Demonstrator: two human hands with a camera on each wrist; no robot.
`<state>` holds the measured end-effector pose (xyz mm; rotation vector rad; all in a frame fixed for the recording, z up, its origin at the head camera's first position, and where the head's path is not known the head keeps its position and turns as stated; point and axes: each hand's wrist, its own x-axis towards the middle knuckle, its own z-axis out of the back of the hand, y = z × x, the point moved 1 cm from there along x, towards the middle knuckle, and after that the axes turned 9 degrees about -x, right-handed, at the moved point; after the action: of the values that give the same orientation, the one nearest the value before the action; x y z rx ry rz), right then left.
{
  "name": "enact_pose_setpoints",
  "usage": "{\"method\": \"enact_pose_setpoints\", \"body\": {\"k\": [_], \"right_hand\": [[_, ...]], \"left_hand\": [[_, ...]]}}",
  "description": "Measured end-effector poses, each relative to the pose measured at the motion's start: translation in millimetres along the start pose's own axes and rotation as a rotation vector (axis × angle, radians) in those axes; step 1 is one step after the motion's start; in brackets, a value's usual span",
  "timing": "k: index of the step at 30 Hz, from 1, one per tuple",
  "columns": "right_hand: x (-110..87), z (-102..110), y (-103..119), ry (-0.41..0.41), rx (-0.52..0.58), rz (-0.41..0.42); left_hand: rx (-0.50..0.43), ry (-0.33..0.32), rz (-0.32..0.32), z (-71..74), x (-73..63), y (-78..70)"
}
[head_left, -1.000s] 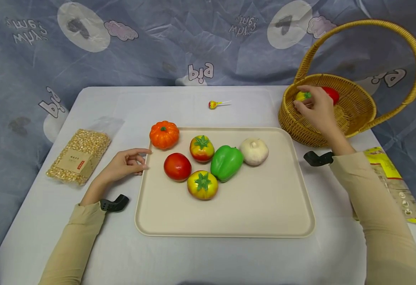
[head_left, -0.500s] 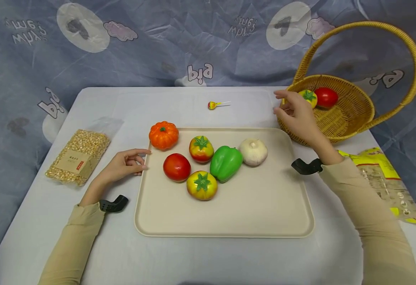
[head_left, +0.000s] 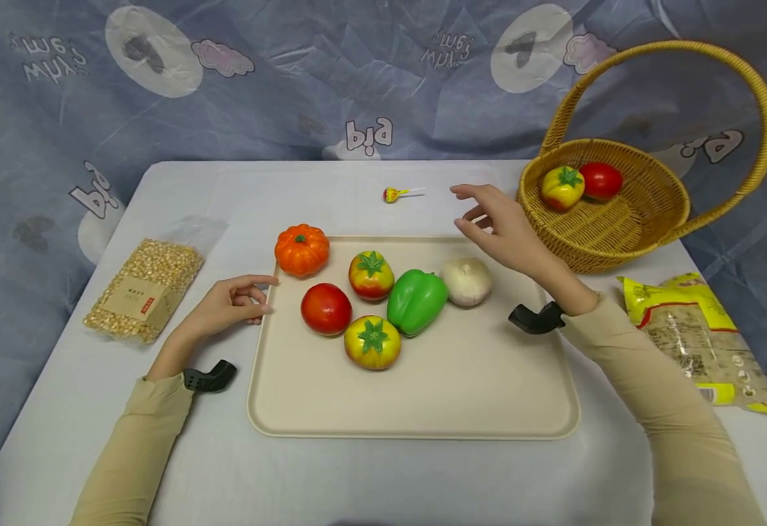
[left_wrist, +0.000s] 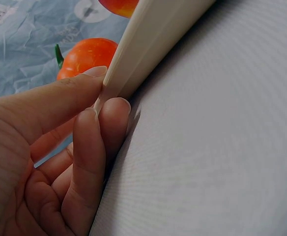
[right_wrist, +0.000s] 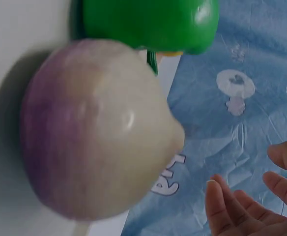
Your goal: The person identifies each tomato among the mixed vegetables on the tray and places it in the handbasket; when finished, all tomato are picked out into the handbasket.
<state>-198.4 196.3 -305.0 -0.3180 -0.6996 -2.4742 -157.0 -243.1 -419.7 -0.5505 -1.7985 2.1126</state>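
Observation:
My left hand (head_left: 239, 301) is at the left edge of the beige tray (head_left: 482, 387), its thumb and fingertips pinching the rim in the left wrist view. The right hand (head_left: 498, 225) is in the air over the tray's far right side, fingers loosely bent with nothing in them. Just below it sits a white garlic bulb (head_left: 467, 282), purplish on one side in the right wrist view. Beside that lie a green bell pepper (head_left: 418, 301), a red tomato (head_left: 326, 309) and two yellow-red tomatoes with green leaves (head_left: 373, 342). An orange pumpkin (head_left: 302, 250) is at the far left corner.
The wicker basket (head_left: 570, 256) at back right holds a red tomato (head_left: 600, 181) and a yellow-red one (head_left: 562, 188). A lollipop (head_left: 393, 195) lies behind the tray. A bag of corn kernels (head_left: 150, 285) lies left, a yellow printed bag (head_left: 699, 340) right.
The right hand has moved left out of the basket, uncovering the two tomatoes inside, and is now over the tray's far edge. The left hand has stayed at the rim.

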Motion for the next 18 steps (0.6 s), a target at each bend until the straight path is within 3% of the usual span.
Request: {"method": "enact_pose_setpoints", "body": {"k": [11, 18], "right_hand": [[6.5, -26.2, 28.0, 0.209, 0.119, 0.038], [11.2, -37.3, 40.7, 0.332, 0.129, 0.034]], "left_hand": [[-0.015, 0.006, -0.001, 0.1, -0.4, 1.7], [-0.018, 0.013, -0.013, 0.6, 0.0, 1.9]]}}
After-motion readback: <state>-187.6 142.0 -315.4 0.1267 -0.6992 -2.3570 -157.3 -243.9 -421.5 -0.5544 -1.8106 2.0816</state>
